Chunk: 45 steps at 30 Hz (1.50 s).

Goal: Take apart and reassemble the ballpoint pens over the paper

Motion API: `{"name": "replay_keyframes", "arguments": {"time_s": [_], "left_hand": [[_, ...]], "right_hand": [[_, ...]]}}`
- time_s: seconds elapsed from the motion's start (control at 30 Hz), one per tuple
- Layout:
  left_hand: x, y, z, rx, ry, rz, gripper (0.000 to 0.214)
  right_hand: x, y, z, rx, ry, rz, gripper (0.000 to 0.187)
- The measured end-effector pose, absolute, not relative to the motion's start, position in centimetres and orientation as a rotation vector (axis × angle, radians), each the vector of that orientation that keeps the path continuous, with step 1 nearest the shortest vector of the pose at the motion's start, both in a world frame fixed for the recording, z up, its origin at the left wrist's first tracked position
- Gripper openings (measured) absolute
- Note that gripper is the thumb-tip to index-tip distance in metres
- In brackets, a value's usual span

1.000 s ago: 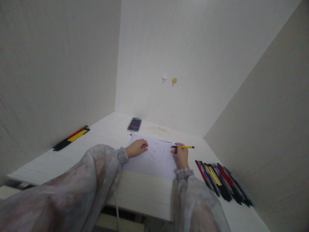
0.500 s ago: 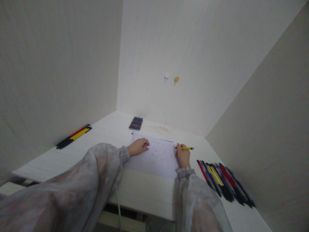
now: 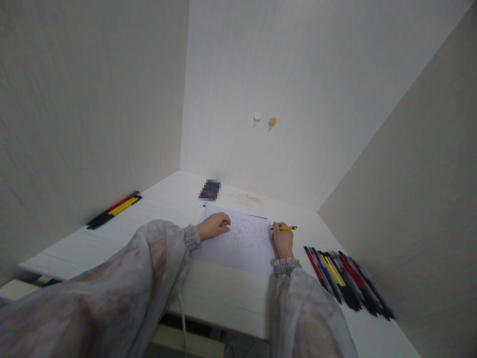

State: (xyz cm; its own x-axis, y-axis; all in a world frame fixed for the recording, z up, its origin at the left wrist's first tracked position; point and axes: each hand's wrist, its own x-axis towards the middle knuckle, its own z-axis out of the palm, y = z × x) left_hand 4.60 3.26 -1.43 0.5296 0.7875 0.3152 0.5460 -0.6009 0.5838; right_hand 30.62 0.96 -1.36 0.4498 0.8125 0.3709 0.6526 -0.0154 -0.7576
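Note:
My right hand (image 3: 283, 242) pinches a yellow pen (image 3: 287, 228) at the right edge of a white sheet of paper (image 3: 233, 259). The pen lies nearly level, its dark tip pointing left over the paper. Small, dense marks cover the sheet's upper middle; I cannot make them out. On the left part of the paper rests my left hand (image 3: 213, 226), holding nothing, its fingers loosely curled with a gap to the thumb. Sheer grey-white sleeves with gathered cuffs cover both arms.
Many pens in red, blue, yellow and black (image 3: 341, 278) lie in a row on the white table (image 3: 227, 293) at right. A few more pens (image 3: 115, 211) lie by the left wall. Behind the paper is a pixelated dark object (image 3: 210, 190). Two hooks, white (image 3: 257, 117) and yellow (image 3: 273, 122), are on the back wall.
The pen in my right hand has tilted or shifted very slightly, its back end a little further left. My left hand stays in place on the paper.

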Motion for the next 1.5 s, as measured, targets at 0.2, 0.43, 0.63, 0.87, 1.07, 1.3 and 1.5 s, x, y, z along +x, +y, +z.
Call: {"name": "replay_keyframes", "arguments": {"time_s": [0.2,0.43,0.63,0.87,1.07,1.3,1.5], "left_hand": [[4.6,3.3,-1.5,2.360,1.105,0.789,0.016],[4.6,3.4,-1.6,2.352,1.098,0.798,0.017],[4.7,3.4,-1.6,2.354,1.097,0.804,0.016],[4.7,3.4,-1.6,2.364,1.087,0.811,0.017],[4.8,3.4,-1.6,2.374,1.081,0.811,0.017],[4.8,3.4,-1.6,2.382,1.080,0.814,0.014],[4.7,3.3,-1.6,2.385,1.081,0.817,0.014]], "right_hand": [[30.5,1.0,-1.3,-1.739,-1.290,0.183,0.023],[30.5,0.9,-1.2,-1.758,-1.270,0.177,0.023],[30.5,0.8,-1.1,-1.761,-1.224,0.208,0.020],[30.6,0.9,-0.7,-1.672,-1.138,0.285,0.027],[30.1,0.7,0.2,-1.394,-0.898,0.533,0.042],[28.9,0.4,0.7,-1.130,-0.902,0.871,0.029],[28.2,-0.2,1.4,-0.993,-0.937,0.967,0.028]]}}
